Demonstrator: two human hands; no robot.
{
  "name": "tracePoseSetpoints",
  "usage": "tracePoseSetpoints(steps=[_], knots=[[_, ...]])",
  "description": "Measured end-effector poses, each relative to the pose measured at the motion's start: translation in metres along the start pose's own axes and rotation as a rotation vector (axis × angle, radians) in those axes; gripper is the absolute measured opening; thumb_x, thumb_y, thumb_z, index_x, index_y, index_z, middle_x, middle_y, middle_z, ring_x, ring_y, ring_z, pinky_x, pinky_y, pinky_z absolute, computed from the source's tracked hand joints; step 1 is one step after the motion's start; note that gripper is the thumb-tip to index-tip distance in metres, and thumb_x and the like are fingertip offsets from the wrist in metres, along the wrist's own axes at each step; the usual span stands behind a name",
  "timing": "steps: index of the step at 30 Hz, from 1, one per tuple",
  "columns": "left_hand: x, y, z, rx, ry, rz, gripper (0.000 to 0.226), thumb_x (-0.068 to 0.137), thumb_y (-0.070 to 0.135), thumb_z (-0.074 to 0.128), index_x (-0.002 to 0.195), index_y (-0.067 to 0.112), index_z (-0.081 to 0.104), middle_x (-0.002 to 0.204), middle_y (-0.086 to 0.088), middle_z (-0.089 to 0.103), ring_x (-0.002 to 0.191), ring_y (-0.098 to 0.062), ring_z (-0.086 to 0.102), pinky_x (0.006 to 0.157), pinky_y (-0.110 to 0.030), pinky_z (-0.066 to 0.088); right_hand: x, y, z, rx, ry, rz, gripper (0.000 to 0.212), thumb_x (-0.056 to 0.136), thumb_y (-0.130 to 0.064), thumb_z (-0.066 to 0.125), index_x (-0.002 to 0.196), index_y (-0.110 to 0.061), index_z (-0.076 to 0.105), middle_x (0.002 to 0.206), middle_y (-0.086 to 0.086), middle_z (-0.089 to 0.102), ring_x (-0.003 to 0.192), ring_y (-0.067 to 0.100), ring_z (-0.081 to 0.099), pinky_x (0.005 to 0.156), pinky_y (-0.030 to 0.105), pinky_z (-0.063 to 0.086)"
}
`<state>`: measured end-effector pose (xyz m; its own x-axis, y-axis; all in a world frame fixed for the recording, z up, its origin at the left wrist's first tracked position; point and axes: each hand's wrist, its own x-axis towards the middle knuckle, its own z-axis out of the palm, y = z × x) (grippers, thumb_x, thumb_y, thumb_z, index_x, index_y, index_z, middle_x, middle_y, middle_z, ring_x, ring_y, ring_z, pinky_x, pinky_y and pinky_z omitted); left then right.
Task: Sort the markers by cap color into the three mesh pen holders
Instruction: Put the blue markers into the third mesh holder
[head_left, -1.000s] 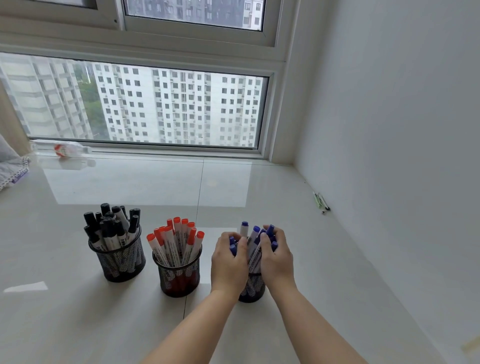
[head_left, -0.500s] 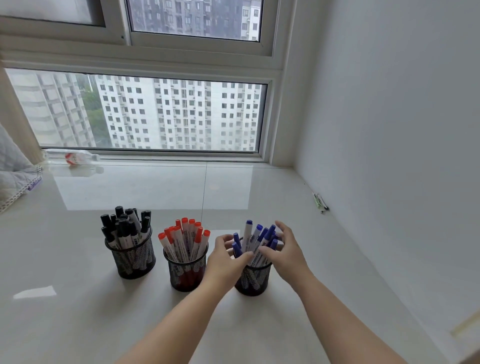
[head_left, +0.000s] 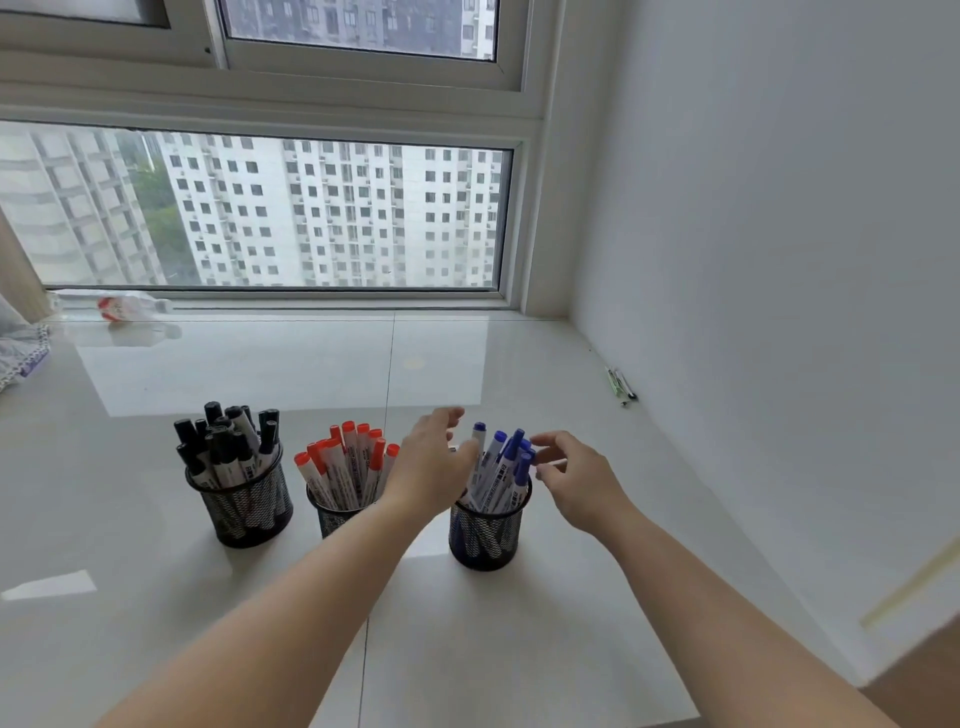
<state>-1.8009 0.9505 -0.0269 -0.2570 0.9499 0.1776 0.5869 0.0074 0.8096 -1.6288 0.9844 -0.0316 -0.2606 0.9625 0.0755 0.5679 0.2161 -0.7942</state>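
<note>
Blue-capped markers (head_left: 501, 467) stand between left hand (head_left: 431, 467) and right hand (head_left: 576, 475).

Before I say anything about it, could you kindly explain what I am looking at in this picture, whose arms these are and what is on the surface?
There is no machine here. A person wears a wide-angle camera on the head, so the single view looks forward and down along their own two bare arms.

On the glossy pale surface below the window stand three black mesh pen holders in a row. The left holder has black-capped markers, the middle holder red-capped ones, and the right holder blue-capped markers.

The left hand and the right hand are on either side of the blue markers, fingers relaxed; neither grips anything that I can see.

Farther off, a plastic bottle lies by the window, and a few pens lie against the right wall.
</note>
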Motion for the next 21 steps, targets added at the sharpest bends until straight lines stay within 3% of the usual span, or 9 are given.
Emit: tracePoseSetpoints(steps=[4, 10, 14, 21], knots=[[0.027, 0.011, 0.0, 0.187, -0.151, -0.009, 0.045, 0.092, 0.021, 0.048, 0.136, 0.022, 0.04, 0.129, -0.003, 0.054, 0.112, -0.02, 0.053, 0.092, -0.037, 0.049, 0.001, -0.002, -0.002, -0.047, -0.003, -0.001, 0.026, 0.09, -0.013, 0.05, 0.114, -0.018, 0.058, 0.098, -0.004, 0.061, 0.087, 0.014, 0.056, 0.071, 0.023, 0.041], [0.038, 0.01, 0.002, 0.34, -0.192, 0.026, 0.027, 0.091, 0.023, 0.051, 0.117, 0.024, 0.058, 0.116, 0.0, 0.062, 0.086, -0.014, 0.054, 0.075, -0.027, 0.047, 0.011, -0.007, -0.005, -0.054, 0.03, 0.014, 0.024, 0.091, -0.027, 0.051, 0.112, -0.019, 0.059, 0.108, 0.0, 0.062, 0.092, 0.014, 0.055, 0.076, 0.025, 0.042], [0.036, 0.009, 0.0, 0.355, -0.199, 0.034, 0.021, 0.092, 0.025, 0.051, 0.111, 0.024, 0.059, 0.108, 0.002, 0.064, 0.079, -0.013, 0.055, 0.067, -0.026, 0.045, 0.023, -0.018, 0.0, -0.166, 0.004, -0.066, 0.027, 0.089, -0.031, 0.053, 0.113, -0.02, 0.059, 0.111, -0.001, 0.06, 0.097, 0.013, 0.053, 0.083, 0.027, 0.043], [0.034, 0.008, -0.007, 0.395, -0.211, 0.071, 0.021, 0.091, 0.027, 0.051, 0.111, 0.025, 0.059, 0.106, 0.0, 0.064, 0.09, -0.018, 0.062, 0.07, -0.03, 0.052, 0.037, -0.036, 0.02, -0.404, -0.095, -0.108, 0.029, 0.088, -0.025, 0.053, 0.115, -0.019, 0.059, 0.117, 0.003, 0.06, 0.108, 0.02, 0.053, 0.086, 0.031, 0.044]])
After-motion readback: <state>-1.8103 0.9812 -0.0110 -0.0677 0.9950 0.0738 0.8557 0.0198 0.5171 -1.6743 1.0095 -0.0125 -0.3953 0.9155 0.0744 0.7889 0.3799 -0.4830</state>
